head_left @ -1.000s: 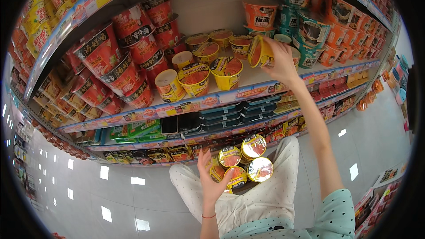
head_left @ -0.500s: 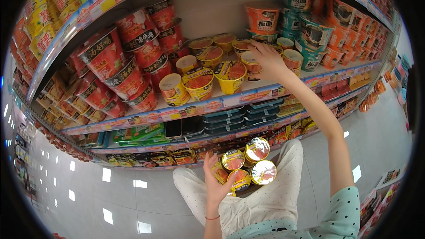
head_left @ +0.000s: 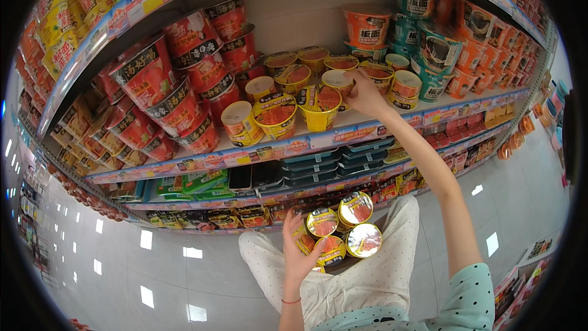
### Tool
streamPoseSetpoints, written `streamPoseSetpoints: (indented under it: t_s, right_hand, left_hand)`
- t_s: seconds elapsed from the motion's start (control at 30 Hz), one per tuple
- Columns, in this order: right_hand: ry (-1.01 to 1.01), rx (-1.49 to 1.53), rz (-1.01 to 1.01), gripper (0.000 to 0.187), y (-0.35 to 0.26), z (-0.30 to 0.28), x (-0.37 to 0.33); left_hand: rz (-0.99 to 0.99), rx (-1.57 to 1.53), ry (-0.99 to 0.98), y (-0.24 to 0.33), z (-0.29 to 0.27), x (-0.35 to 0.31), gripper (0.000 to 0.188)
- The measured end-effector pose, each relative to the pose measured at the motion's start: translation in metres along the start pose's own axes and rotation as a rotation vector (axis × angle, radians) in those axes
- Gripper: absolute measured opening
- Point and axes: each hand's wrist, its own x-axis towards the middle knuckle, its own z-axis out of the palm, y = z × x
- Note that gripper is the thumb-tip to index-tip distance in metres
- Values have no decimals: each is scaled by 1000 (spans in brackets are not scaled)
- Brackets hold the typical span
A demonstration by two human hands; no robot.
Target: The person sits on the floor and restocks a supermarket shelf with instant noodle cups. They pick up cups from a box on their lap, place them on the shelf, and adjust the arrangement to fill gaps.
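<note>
My right hand [head_left: 366, 95] reaches onto the middle shelf, its fingers closed on the rim of an upturned yellow instant noodle cup [head_left: 336, 78] with a pale base on top. Beside it an upright yellow noodle cup [head_left: 318, 109] shows its printed lid, and another upturned cup [head_left: 405, 87] stands to the right. Low in the view, my left hand [head_left: 300, 254] curls round the side of a yellow noodle cup [head_left: 305, 242], thumb towards me. That cup belongs to a cluster of several shiny-lidded cups [head_left: 356, 208] in my lap, whose support is mostly hidden.
Stacked red noodle bowls [head_left: 184, 73] stand left of the yellow cups. Orange tubs [head_left: 366, 27] and teal tubs [head_left: 435, 52] stand on the right. The shelf edge [head_left: 294, 146] runs below, above dark trays [head_left: 309, 168]. Grey tiled floor [head_left: 214, 279] surrounds my legs.
My right hand has lowered from over the upturned cup to its right side, and that cup sits slightly further left. My left hand stays at the lap cups.
</note>
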Motion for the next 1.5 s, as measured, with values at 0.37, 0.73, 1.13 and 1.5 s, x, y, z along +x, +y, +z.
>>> streamPoseSetpoints:
  t_s: [0.37,0.73,1.13,1.5]
  right_hand:
    - [121,61,132,90,33,14,-6]
    - [229,94,110,89,46,28,-5]
    - [4,294,134,83,50,12,4]
    - [-185,593,362,74,33,-1,-2]
  left_hand:
    - [751,615,85,59,21,128,62]
    - [792,956,265,48,61,253,55]
    - [813,852,-75,60,30,261,50]
    - [641,753,-301,66,16,276,52]
